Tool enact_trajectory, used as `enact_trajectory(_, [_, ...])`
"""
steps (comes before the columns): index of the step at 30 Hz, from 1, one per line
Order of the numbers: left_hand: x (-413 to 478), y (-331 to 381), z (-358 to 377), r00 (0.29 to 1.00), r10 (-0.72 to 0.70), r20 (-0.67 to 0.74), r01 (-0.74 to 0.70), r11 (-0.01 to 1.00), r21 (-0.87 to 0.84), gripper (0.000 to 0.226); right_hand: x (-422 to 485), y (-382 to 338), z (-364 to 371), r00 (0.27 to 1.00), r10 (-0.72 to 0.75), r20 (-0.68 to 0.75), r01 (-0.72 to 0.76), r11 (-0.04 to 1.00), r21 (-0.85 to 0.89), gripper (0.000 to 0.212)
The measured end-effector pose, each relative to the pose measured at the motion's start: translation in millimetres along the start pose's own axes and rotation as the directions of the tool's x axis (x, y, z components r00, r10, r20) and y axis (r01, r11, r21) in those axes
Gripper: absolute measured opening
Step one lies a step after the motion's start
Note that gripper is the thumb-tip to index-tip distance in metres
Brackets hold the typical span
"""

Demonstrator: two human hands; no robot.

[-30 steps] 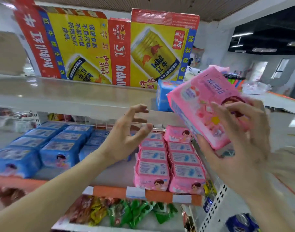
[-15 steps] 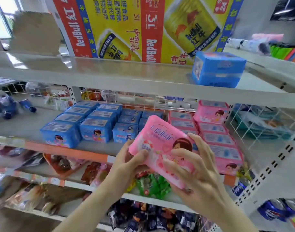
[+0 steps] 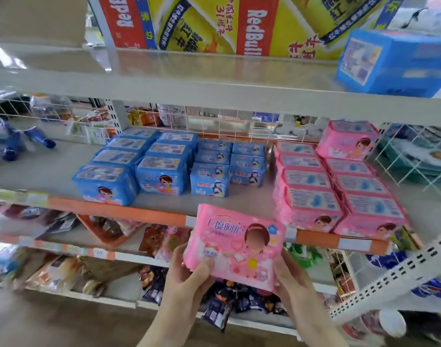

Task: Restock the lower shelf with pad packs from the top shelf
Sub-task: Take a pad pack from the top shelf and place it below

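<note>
I hold a pink pad pack point(image 3: 235, 245) upright in front of the lower shelf point(image 3: 119, 209), just below its orange edge strip. My left hand point(image 3: 189, 279) grips the pack's lower left corner, thumb on the front. My right hand point(image 3: 292, 284) holds its right side from behind. Two rows of pink pad packs point(image 3: 339, 186) lie on the lower shelf at the right, and blue pad packs point(image 3: 164, 166) fill its middle. A blue pad pack point(image 3: 392, 63) stands on the top shelf point(image 3: 214, 91) at the right.
Red Bull cartons point(image 3: 239, 23) stand at the back of the top shelf. A bare strip of the lower shelf lies between the blue and pink rows. Snack bags point(image 3: 227, 296) fill the shelves below. A white wire divider point(image 3: 414, 159) bounds the pink rows on the right.
The pink pack came down from top-shelf height to in front of the lower shelf. My left hand, open and empty a second ago, now grips the pack together with my right.
</note>
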State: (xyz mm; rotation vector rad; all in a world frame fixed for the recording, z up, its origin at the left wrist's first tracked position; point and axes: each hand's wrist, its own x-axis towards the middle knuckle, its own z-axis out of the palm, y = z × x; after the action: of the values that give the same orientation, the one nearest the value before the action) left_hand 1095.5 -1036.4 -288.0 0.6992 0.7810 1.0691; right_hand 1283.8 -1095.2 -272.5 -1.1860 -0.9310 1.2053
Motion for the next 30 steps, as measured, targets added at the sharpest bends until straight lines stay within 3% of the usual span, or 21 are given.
enact_trajectory(2, [1.5,5.0,-5.6,1.000,0.004,0.007,-0.004,0.999,0.044,0.109,0.3,-3.3,2.7,1.000,-0.003,0.001,0.003,0.999,-0.044,0.049])
enact_trajectory(6, [3.8,13.3,-17.1,0.999,0.025,0.025,-0.029,0.983,0.179,0.099,-0.4,-2.6,-1.8,0.998,-0.038,-0.041,0.036,0.999,-0.037,0.020])
enact_trajectory(10, [1.1,11.7,-16.8,0.999,0.029,0.034,-0.038,0.957,0.288,0.089,-5.0,1.4,-13.7,0.992,-0.038,-0.120,0.031,0.998,-0.057,0.029])
enact_trajectory(14, [-4.3,8.1,-7.4,0.996,0.021,0.083,-0.052,0.920,0.390,0.072,-12.8,1.4,-23.6,0.992,-0.061,-0.114,0.054,0.997,-0.061,0.074])
enact_trajectory(16, [-7.1,6.8,-1.3,0.994,0.020,0.109,-0.064,0.905,0.422,0.069,-17.3,-2.3,-29.7,0.990,-0.083,-0.116,0.073,0.994,-0.085,0.080])
enact_trajectory(19, [-11.7,3.7,8.9,0.991,0.017,0.131,-0.073,0.895,0.441,0.069,-25.2,-6.1,-42.6,0.985,-0.123,-0.120,0.103,0.981,-0.162,0.072])
enact_trajectory(22, [-17.5,-3.1,20.2,0.978,0.009,0.209,-0.108,0.878,0.467,0.065,-37.2,-11.5,-60.8,0.986,-0.160,-0.037,0.152,0.973,-0.172,0.033])
enact_trajectory(24, [-21.9,-10.3,28.3,0.971,0.005,0.240,-0.122,0.871,0.475,0.061,-46.1,-14.4,-76.1,0.987,-0.163,-0.004,0.160,0.976,-0.149,0.042])
enact_trajectory(27, [-26.5,-23.8,42.7,0.969,-0.007,0.247,-0.118,0.865,0.487,0.080,-57.9,-13.3,-93.9,0.984,-0.177,0.022,0.179,0.975,-0.129,0.064])
enact_trajectory(30, [-29.5,-34.2,60.4,0.966,-0.019,0.258,-0.113,0.866,0.487,0.087,-64.5,-13.9,-111.0,0.984,-0.179,0.006,0.179,0.977,-0.117,0.059])
